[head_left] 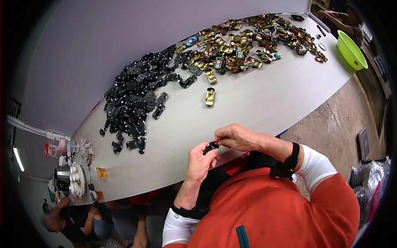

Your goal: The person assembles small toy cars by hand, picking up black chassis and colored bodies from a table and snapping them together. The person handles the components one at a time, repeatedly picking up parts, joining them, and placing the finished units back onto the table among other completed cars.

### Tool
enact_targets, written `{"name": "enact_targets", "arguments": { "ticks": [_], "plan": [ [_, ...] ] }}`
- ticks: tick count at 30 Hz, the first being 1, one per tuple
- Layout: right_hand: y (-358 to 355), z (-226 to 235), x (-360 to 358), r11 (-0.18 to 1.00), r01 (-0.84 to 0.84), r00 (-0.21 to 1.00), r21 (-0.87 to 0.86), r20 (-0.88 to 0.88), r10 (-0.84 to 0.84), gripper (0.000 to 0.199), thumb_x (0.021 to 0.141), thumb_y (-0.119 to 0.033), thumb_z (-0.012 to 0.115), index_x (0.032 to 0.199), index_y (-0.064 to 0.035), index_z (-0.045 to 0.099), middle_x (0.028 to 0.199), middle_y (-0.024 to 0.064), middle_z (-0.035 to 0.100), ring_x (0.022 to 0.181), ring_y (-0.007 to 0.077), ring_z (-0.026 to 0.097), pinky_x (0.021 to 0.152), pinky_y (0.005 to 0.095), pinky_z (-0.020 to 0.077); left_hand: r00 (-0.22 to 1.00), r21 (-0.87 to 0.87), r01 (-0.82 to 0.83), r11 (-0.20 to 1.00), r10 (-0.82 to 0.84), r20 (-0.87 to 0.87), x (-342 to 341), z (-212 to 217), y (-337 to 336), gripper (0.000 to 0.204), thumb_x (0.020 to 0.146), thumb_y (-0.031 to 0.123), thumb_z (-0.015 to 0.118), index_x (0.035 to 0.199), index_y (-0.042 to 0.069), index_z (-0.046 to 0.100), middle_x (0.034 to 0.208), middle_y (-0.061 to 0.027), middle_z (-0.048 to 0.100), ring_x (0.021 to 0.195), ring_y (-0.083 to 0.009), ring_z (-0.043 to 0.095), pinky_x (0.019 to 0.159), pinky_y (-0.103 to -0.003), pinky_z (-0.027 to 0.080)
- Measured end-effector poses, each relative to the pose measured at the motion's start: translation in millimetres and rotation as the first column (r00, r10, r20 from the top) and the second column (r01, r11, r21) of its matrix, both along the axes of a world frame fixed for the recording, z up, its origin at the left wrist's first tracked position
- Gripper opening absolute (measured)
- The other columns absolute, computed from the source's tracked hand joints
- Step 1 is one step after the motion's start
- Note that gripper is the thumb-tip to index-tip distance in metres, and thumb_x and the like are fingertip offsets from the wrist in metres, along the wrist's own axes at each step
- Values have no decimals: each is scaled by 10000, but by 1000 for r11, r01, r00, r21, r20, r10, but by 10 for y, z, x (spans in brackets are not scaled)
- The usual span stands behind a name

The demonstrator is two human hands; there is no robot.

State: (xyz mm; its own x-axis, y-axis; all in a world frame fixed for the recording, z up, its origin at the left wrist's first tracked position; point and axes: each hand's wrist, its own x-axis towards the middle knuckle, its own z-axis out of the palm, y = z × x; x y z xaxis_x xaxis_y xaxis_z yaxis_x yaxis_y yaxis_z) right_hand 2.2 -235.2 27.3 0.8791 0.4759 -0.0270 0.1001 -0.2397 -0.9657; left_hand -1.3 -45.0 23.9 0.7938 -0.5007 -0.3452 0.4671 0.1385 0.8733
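Close to the table's near edge, my left hand (199, 163) grips a small black toy car chassis (211, 147) between thumb and fingers. My right hand (234, 137) meets it from the right, its thumb and fingertips pinched at the chassis; whether they hold a small part there is hidden. Beyond my hands a gold toy car body (210, 96) lies alone on the table (182, 120). A large heap of black chassis (134, 93) spreads to the left. Farther back is a heap of gold and multicoloured car bodies (231, 49).
A lime-green basin (350, 50) stands at the table's far right end. At the left end are a tray (82, 182) with white cups and glasses of amber drink (98, 172). One person (74, 221) sits at lower left, another (347, 22) at upper right. A wall (103, 37) backs the table.
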Motion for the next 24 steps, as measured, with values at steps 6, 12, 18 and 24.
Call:
{"name": "enact_targets", "arguments": {
  "ticks": [6, 12, 18, 24],
  "plan": [
    [37, 103, -114, 917, 95, 964, -388, 267, 14, 135, 843, -174, 557, 908, -57, 539, 710, 165, 586, 685, 345, 560, 588, 408, 432, 996, -78, -46, 996, 40, -85, -68, -129, -51, 90, 834, 72, 612, 872, 1, 572, 651, -73, 580, 435, -80, 449, 380, -183, 301],
    [-102, 27, -117, 974, 116, 987, 196, -135, -91, 114, 903, -142, 479, 924, -30, 491, 687, 64, 559, 624, 140, 556, 527, 289, 440, 998, -110, -48, 993, 43, -43, -129, -25, -90, 71, 845, 57, 588, 867, -3, 557, 667, -80, 575, 447, -81, 451, 383, -181, 309],
    [-426, -51, -100, 828, 410, 910, 383, -233, -343, 114, 938, -145, 436, 955, -32, 434, 768, 63, 591, 649, 95, 561, 544, 209, 451, 879, 221, 476, 851, -462, -114, -572, -457, 81, 115, 879, 121, 543, 891, 7, 549, 680, -49, 567, 462, -59, 441, 404, -186, 324],
    [-377, -202, 213, 873, 459, 871, 167, 107, -479, 138, 804, -108, 639, 845, -19, 542, 718, 19, 542, 592, 94, 511, 562, 258, 449, 869, 47, 252, 967, -204, -450, -252, -2012, 73, 225, 911, 231, 522, 1023, 37, 499, 726, -68, 554, 580, -160, 550, 501, -263, 457]
  ]
}}
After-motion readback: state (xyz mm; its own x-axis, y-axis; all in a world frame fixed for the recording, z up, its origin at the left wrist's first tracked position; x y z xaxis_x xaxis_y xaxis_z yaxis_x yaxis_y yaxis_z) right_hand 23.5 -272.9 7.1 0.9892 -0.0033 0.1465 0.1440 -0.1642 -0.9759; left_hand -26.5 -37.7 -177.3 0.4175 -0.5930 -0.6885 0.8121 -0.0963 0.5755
